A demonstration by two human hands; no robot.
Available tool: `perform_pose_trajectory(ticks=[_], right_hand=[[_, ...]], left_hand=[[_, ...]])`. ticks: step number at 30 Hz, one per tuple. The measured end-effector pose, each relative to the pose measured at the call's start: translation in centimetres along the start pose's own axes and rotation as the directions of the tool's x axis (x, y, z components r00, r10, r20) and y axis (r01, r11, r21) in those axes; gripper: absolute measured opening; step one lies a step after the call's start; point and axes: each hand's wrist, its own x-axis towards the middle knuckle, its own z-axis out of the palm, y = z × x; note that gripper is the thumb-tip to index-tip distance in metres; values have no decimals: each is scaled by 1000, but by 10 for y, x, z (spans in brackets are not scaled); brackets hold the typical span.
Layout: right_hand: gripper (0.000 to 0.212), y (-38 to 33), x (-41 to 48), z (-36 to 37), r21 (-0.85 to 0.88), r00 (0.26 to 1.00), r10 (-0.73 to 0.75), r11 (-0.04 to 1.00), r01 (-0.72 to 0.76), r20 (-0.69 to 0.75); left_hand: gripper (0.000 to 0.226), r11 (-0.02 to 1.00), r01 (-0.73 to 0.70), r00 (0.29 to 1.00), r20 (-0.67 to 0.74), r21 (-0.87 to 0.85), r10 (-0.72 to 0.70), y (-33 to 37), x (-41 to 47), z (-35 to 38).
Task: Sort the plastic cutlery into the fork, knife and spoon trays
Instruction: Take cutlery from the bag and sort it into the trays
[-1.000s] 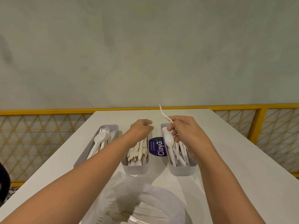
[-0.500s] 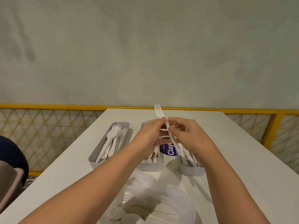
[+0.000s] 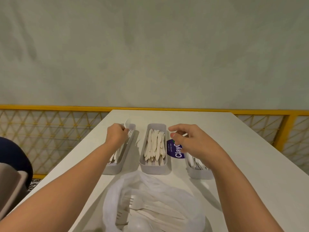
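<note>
Translucent white bag [image 3: 167, 190] is sitting nearest, at the table's near edge, with its mouth open. Unsorted cutlery [image 3: 133, 205] is lying loose inside, with fork tines and a round spoon bowl showing. Both bare forearms are reaching over it, one on each side.

Just past the bag, three grey trays are lying side by side, long sides running away from the camera: fork tray [image 3: 115, 167] on the left, knife tray [image 3: 155, 168] in the middle, spoon tray [image 3: 199, 174] on the right. The knife tray is holding a full stack of knives [image 3: 154, 144]. The fork tray is showing white handles and, at its far end, tines, and the left forearm is covering much of it.

Left hand [image 3: 116, 138] is hovering over the far half of the fork tray. Its fingers are curling in a fist around a white utensil [image 3: 127, 123] whose top end is sticking up past the knuckles. It is blurred, so the type cannot be told.

Right hand [image 3: 192, 143] is hanging above the far end of the spoon tray, fingers loosely bent. A thin white sliver is showing by the fingers, and I cannot tell whether it is being held.

Purple round sticker [image 3: 175, 151] is lying on the white table [image 3: 250, 164] between the knife and spoon trays, partly hidden by the right hand. Yellow mesh railing [image 3: 50, 131] is running behind the table's far edge, with a grey-green wall [image 3: 150, 56] rising beyond.
</note>
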Motion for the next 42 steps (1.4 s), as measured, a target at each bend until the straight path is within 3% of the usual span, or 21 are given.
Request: perform_pose_trajectory(ticks=[8,12,14,23,25,28,32,35,38,42], right_hand=[[28,0,1,3,-30,999,-16,999,17,34],[27,1,1,3,-38,999,-11,999,12,36],[27,1,1,4,-42,999,-19,999,20,42],[26,-10,-8,12,-88,988,-5,996,18,152],[26,-14,-12,18,-97,979,-6,995,27,203],[21,-17,-14,25,-137,966,-17,989,54,260],[16,-14,-17,42,-218,927,32,974,55,375],[24,-6,-25,58,-336,852,95,937,99,515],[47,5,-36,72,-530,763,192,818,223,617],[63,17,-44,78,-591,727,241,759,273,644]], left_hand=[[19,985,40,999,13,167,-43,-17,8,20],[8,959,-50,999,9,279,50,-19,5,21],[17,950,-81,997,20,302,78,-23,5,23],[22,914,-336,941,30,227,338,-13,-25,6],[18,897,-401,916,93,187,390,-3,-43,-4],[13,869,-480,844,332,119,421,7,-68,-19],[4,846,-506,675,687,166,269,3,-96,-38],[10,841,-488,642,749,235,163,-8,-106,-45],[34,831,-441,609,793,339,0,-14,-115,-51],[57,837,-404,601,797,370,-63,-24,-121,-49]])
